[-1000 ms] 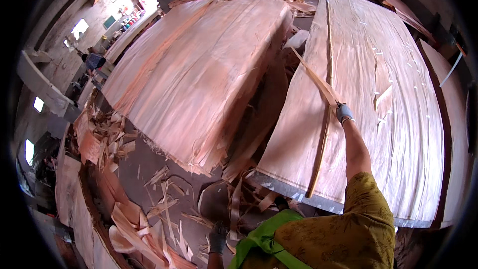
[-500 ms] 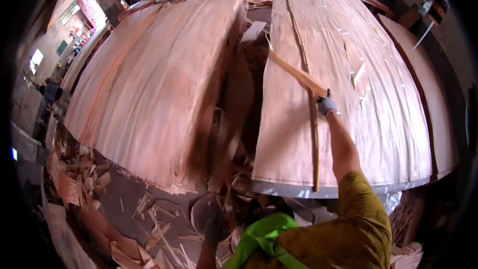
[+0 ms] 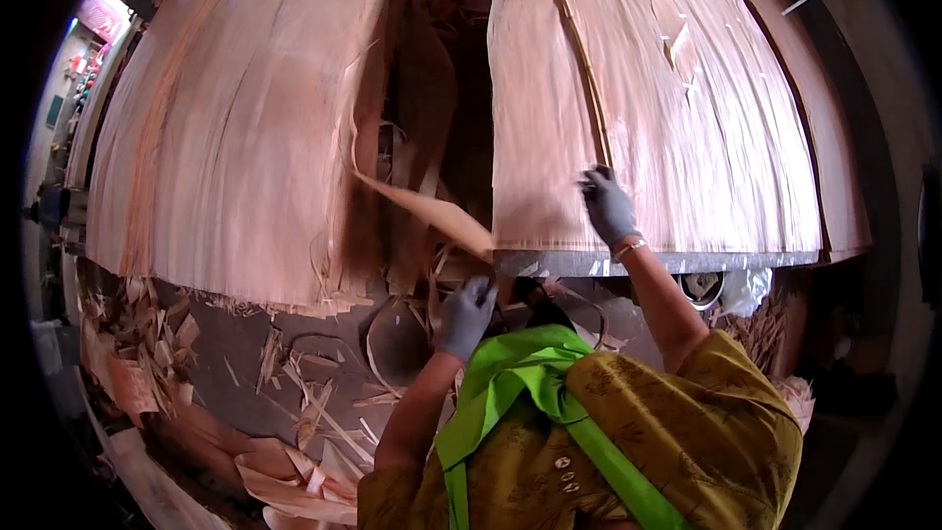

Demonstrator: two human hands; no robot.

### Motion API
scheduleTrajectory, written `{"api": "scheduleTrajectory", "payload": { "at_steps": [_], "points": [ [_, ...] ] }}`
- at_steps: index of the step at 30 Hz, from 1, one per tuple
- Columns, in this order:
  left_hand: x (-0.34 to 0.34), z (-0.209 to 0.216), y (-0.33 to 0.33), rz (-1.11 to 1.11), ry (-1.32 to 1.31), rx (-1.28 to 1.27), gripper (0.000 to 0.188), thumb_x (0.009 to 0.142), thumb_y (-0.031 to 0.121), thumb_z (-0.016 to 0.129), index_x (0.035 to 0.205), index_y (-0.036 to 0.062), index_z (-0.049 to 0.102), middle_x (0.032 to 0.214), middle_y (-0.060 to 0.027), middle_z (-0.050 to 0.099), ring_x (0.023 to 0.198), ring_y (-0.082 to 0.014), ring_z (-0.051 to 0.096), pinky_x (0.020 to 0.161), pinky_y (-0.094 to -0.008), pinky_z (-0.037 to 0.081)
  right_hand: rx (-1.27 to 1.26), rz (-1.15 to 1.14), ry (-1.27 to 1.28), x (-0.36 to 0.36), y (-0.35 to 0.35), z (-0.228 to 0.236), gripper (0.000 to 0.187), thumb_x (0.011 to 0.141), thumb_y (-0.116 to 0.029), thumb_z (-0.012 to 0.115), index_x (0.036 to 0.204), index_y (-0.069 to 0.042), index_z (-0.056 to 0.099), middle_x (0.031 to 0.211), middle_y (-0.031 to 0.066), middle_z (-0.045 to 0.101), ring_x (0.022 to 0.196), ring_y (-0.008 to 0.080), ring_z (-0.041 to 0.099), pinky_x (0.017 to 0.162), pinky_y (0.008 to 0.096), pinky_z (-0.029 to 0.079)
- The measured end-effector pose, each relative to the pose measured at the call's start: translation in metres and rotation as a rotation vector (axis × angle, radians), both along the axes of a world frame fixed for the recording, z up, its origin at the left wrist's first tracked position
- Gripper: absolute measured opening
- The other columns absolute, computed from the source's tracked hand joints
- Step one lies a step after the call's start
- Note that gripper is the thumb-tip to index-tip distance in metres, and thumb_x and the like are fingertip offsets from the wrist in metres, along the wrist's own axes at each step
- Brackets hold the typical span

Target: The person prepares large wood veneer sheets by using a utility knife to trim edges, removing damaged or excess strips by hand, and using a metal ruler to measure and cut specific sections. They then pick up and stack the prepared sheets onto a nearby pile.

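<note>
My right hand (image 3: 610, 208), in a grey glove with dark fingertips, is closed at the near end of a long thin wooden stick (image 3: 574, 34). The stick runs away from me over a stack of pale reddish veneer sheets (image 3: 549, 157); its near tip is hidden by the hand. A loose tapered veneer strip (image 3: 442, 216) slants across the gap between two stacks, its wide end close to the right stack's corner. Just below that end is my gloved left hand (image 3: 465, 319), fingers loosely bent and nothing visible in them.
Another big veneer stack (image 3: 235, 137) stands on the left, with a dark gap between the two. Torn veneer scraps (image 3: 162, 334) and offcuts cover the floor at the near left. Low on the right, a clear plastic bag (image 3: 748, 291) hangs below the table edge (image 3: 667, 263).
My right hand has let go of the veneer strip and moved to the stick's near end. The strip has shifted left and nearer, over the gap. My left hand has come up.
</note>
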State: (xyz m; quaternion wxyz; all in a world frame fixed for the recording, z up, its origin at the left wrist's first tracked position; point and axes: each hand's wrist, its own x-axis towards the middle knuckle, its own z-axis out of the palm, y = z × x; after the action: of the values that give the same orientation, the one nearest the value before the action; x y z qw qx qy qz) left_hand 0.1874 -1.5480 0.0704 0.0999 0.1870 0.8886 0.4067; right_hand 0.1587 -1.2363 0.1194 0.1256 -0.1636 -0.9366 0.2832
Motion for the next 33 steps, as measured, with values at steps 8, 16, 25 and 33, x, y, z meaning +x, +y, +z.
{"api": "scheduleTrajectory", "payload": {
  "at_steps": [8,16,25,33],
  "points": [
    [-0.084,-0.02,0.091,0.056,-0.516,-0.211,0.08,0.071,0.039,0.073,0.128,-0.0041,0.038,0.122,-0.0282,0.052,0.105,-0.0421,0.055,0.089,-0.0456,0.045,0.112,-0.352,-0.397,0.061,0.032,-0.038,0.03,0.084,-0.036,0.058,0.093,-0.008,0.058,0.091,0.0205,0.064,0.085,0.0414,0.06,0.071,0.0494,0.047],
    [-0.045,-0.055,0.091,0.306,-0.177,-0.084,0.055,0.072,0.025,0.07,0.116,-0.0002,0.048,0.095,-0.0252,0.061,0.088,-0.0421,0.06,0.075,-0.0487,0.048,-0.839,-0.538,-0.041,0.092,0.031,-0.063,0.018,0.088,-0.021,0.061,0.076,-0.008,0.058,0.054,-0.0026,0.048,0.041,0.0076,0.04,0.036,0.026,0.03],
    [-0.059,-0.081,0.089,0.32,0.001,-0.179,0.031,0.071,0.024,0.063,0.084,-0.0042,0.063,0.088,-0.0277,0.063,0.083,-0.0424,0.062,0.077,-0.0474,0.049,-0.973,-0.51,0.022,0.129,0.054,-0.043,0.017,0.083,-0.016,0.066,0.073,-0.007,0.057,0.057,-0.0053,0.047,0.049,0.0058,0.041,0.043,0.0244,0.033],
    [-0.044,0.143,0.259,-0.109,0.09,0.365,0.037,0.082,0.011,0.062,0.114,-0.0057,0.055,0.109,-0.0173,0.061,0.096,-0.0181,0.058,0.081,-0.0291,0.048,-1.166,-0.224,-0.236,0.196,0.13,-0.066,0.017,0.089,-0.015,0.055,0.101,-0.003,0.06,0.067,0.0015,0.057,0.058,0.0156,0.056,0.049,0.0274,0.044]
  ]
}}
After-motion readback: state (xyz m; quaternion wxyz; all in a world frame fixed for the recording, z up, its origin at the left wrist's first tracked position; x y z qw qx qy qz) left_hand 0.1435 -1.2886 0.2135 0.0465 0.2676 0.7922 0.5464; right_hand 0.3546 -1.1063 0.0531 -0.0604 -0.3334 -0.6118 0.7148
